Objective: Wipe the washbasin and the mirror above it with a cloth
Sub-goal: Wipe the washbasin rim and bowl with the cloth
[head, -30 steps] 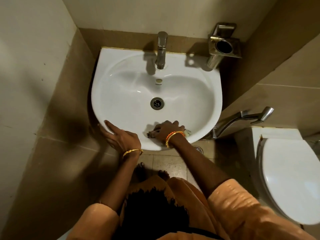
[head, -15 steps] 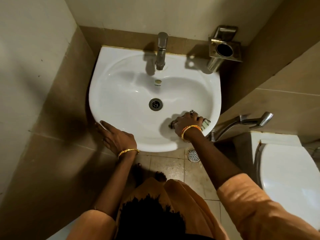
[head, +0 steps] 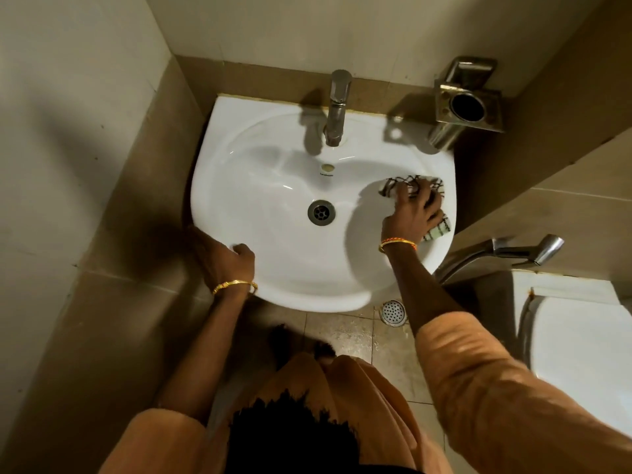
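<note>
Left hand (head: 225, 261) has shifted from lying flat on the washbasin (head: 273, 186) front-left rim to curling its fingers over that rim, bracing; right hand (head: 415, 213), fingers spread and pressing the checked cloth (head: 410, 186), has swept from the front of the bowl up the right inner wall, near the rim; basin wiping well underway, mirror not in view and presumably yet to do.
</note>
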